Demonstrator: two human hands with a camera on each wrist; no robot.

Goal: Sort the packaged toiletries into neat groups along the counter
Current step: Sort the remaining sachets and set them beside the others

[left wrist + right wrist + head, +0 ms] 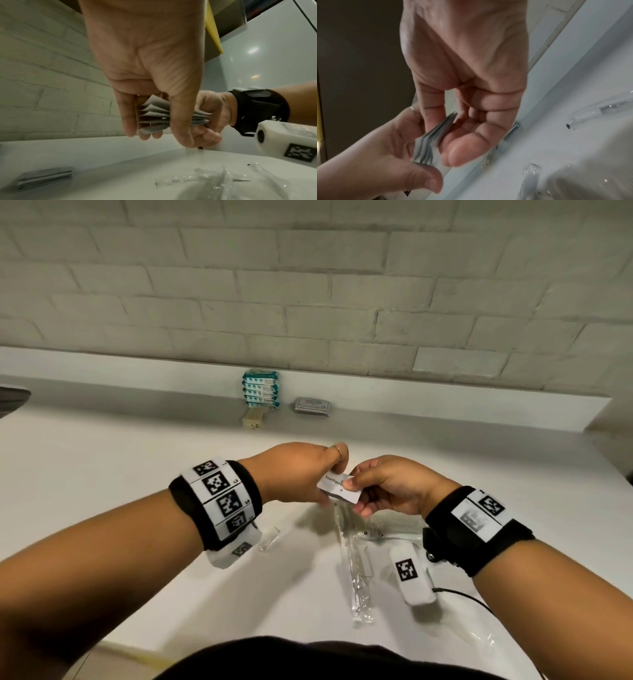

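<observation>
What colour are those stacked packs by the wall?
Teal and white stacked packs, clearest in the head view.

Left hand (301, 474) and right hand (394, 486) raised together at mid-frame, forearms angled inward, wrists banded in black. Fingers (127, 115) and thumb of the left curled round one end of a stack of sachets (339, 487); right thumb (464, 150) and fingers pinched on the other end.

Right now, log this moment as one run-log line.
step: squaring sachets | left hand + right hand: grip toothpaste sachet stack | counter back: teal packets, grey sachet pile | front: clear-wrapped items
</observation>
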